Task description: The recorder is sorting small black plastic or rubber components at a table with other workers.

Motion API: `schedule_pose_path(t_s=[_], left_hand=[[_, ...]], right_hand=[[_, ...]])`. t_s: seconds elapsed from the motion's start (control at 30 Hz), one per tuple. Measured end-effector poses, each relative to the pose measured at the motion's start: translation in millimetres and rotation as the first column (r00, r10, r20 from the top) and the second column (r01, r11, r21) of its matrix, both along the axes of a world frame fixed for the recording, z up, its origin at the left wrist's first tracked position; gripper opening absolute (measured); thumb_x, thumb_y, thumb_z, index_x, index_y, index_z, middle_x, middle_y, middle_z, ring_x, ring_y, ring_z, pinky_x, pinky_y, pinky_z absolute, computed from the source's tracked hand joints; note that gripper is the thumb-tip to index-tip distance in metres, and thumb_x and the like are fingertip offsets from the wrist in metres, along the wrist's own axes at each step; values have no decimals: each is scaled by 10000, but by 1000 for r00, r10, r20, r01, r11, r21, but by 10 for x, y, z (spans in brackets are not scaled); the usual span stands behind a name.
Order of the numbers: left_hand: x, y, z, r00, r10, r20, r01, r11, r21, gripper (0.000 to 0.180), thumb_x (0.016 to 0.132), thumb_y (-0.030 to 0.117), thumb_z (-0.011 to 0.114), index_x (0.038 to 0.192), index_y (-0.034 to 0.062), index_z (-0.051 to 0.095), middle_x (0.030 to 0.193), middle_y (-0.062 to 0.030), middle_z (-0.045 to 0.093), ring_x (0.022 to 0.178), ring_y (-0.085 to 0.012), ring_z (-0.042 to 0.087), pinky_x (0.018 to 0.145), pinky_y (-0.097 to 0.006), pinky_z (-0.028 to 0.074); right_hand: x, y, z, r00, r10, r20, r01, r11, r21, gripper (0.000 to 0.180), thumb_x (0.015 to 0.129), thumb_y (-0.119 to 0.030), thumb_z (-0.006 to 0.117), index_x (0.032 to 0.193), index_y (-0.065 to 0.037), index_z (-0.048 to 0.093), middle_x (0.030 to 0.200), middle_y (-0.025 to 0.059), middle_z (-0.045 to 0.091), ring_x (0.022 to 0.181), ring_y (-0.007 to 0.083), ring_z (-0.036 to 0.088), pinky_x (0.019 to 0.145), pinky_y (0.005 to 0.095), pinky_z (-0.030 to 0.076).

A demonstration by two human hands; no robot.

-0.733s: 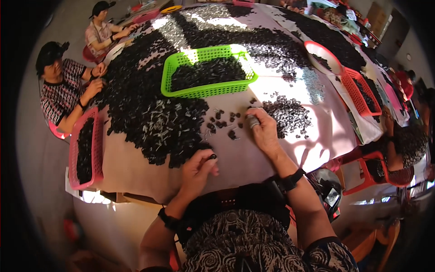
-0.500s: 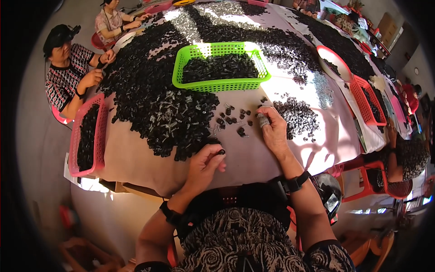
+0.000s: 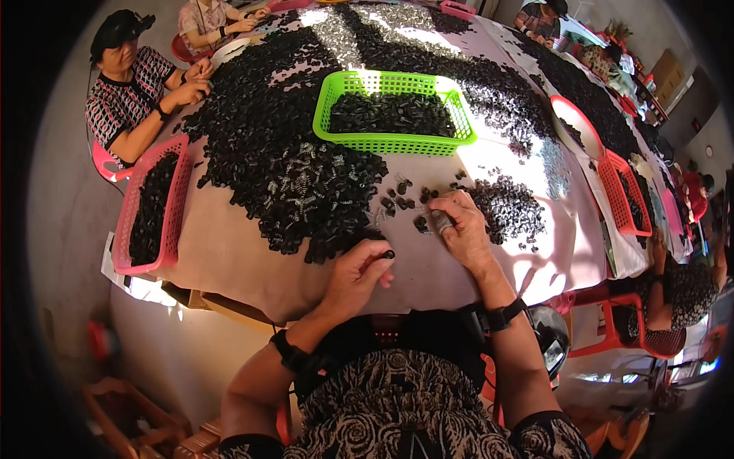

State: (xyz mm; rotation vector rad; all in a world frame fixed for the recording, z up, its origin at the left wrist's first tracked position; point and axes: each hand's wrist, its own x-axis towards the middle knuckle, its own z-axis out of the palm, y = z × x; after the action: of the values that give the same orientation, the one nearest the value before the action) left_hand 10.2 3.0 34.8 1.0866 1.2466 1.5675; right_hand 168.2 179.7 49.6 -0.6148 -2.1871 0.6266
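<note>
- Your left hand point(image 3: 358, 274) pinches one small black ring-shaped part point(image 3: 388, 255) between thumb and fingertip, at the near edge of the big heap of black parts and springs point(image 3: 294, 180). Keep that pinch light, I'd say, so the piece doesn't flick away.
- Your right hand point(image 3: 459, 229) rests fingers-down on the table cover point(image 3: 229, 256). Something small and grey sits at its index finger; whether it is gripped or worn there I cannot tell.
- Just beyond that hand lie a few loose black pieces point(image 3: 401, 200), set apart from one another, and to their right a smaller dark pile point(image 3: 508, 208). Working from the loose ones first looks the tidier way, since each can be lifted without dragging its neighbours.
- Farther out stands the green basket point(image 3: 391, 115), partly filled with black parts. It is well apart from both hands, so a reach across the heap risks scattering pieces; lift clear over it.
- At the table's left edge sits a pink basket point(image 3: 149, 206), also holding dark parts.
- Other people point(image 3: 134, 88) work at the far left side; keep your pieces out of their stretch.
</note>
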Motion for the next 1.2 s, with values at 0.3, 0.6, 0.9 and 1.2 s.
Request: schedule_pose_path(t_s=[0.3, 0.6, 0.9, 1.2], left_hand=[[3, 15, 1, 1000, -23, -4, 23, 1000, 5, 149, 941, 0, 530, 1087, -14, 557, 852, -46, 600, 697, -92, 585, 659, -242, 516], [-10, -6, -24, 1000, -16, -26, 16, 1000, 1, 140, 936, -3, 536, 1074, -8, 557, 823, -41, 591, 687, -89, 582, 637, -238, 509], [-6, 41, -20, 1000, -29, 11, 29, 999, 36, 135, 936, -5, 530, 1068, -9, 556, 821, -40, 586, 679, -88, 576, 634, -235, 507], [-8, 10, -23, 1000, -19, 19, 19, 1000, 12, 141, 939, -3, 529, 1077, -6, 559, 843, -43, 593, 688, -89, 582, 643, -238, 516]], right_hand=[[-36, -24, -93, 996, -23, 91, 14, 995, 95, 306, 646, 94, 620, 923, -36, 637, 891, 103, 541, 865, 310, 587, 774, 366, 486], [-18, -49, -41, 994, -75, 74, 73, 997, 35, 289, 632, 77, 569, 896, -28, 617, 860, 114, 531, 788, 312, 590, 728, 358, 496], [10, 40, -31, 987, -119, -106, 111, 991, -76, 320, 696, 124, 494, 942, -26, 633, 860, 111, 600, 790, 247, 619, 756, 287, 489], [32, 85, -104, 968, -215, -127, 204, 975, -89, 309, 716, 127, 481, 946, -17, 630, 876, 106, 623, 804, 223, 628, 769, 275, 479]])
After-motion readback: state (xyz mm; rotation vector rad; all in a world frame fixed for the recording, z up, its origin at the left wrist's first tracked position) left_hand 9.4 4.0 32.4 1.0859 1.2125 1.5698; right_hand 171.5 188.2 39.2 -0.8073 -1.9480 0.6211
